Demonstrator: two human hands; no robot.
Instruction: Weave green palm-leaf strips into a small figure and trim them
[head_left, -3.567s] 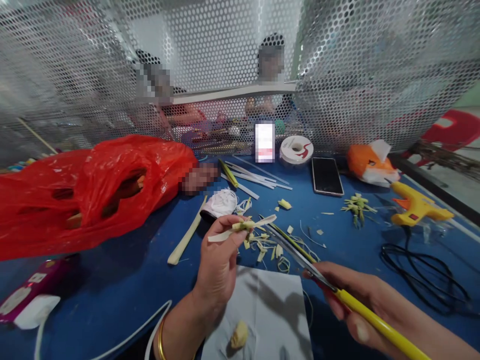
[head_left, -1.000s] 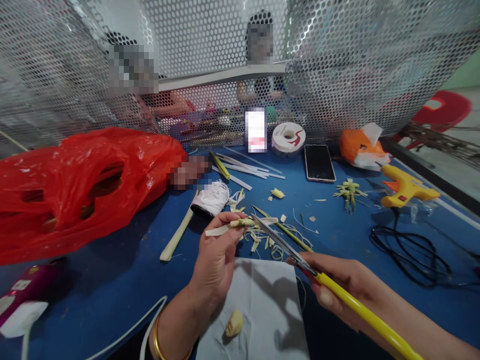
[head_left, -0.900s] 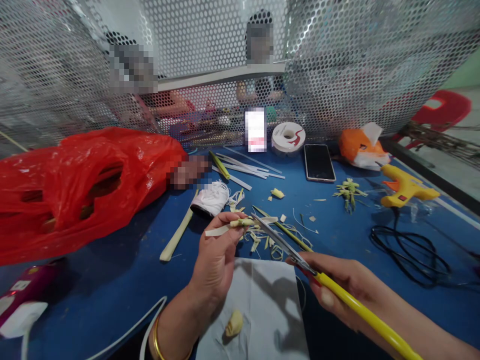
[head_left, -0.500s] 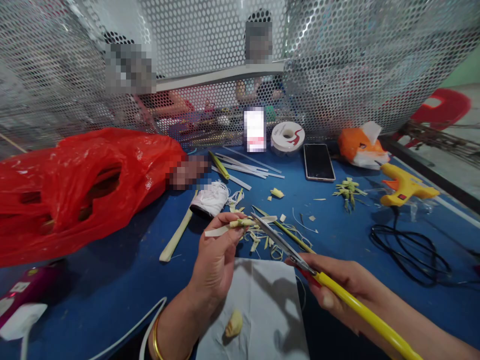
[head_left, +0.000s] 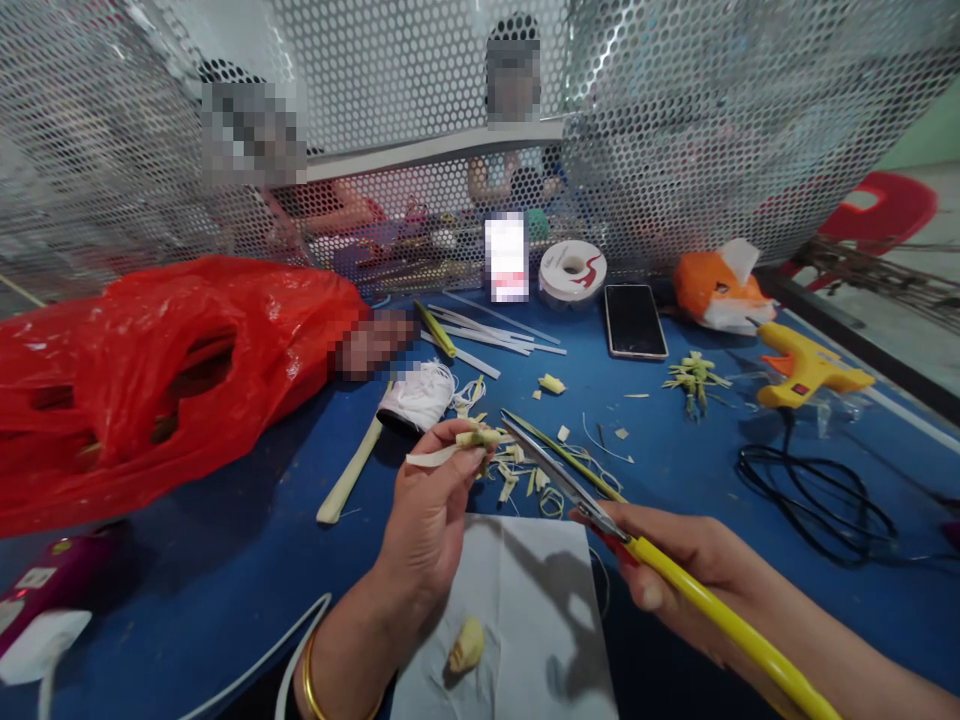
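My left hand [head_left: 431, 500] pinches a small pale green leaf piece [head_left: 478, 438] between thumb and fingers. A whitish strip [head_left: 433, 458] sticks out from it to the left. My right hand [head_left: 675, 560] grips scissors [head_left: 570, 485] with red and yellow handles. Their blades look closed, with the tips just right of the leaf piece. Beneath both hands lies a sheet of white paper [head_left: 517, 620] bearing a small yellowish carved-looking piece [head_left: 466, 645]. Pale scraps [head_left: 517, 470] and a long green stalk [head_left: 562, 450] lie beyond the hands.
On the left sits a red plastic bag [head_left: 172, 370]. White thread [head_left: 420, 395], a ribbon spool [head_left: 573, 270], a phone [head_left: 635, 320] and tissues [head_left: 720, 290] stand farther back. A yellow glue gun [head_left: 810, 365] with black cord lies right. People sit behind a perforated metal screen [head_left: 405, 90].
The strip end that stuck out to the right of my left fingers is gone from the leaf piece. The scissor tips now sit slightly apart from it.
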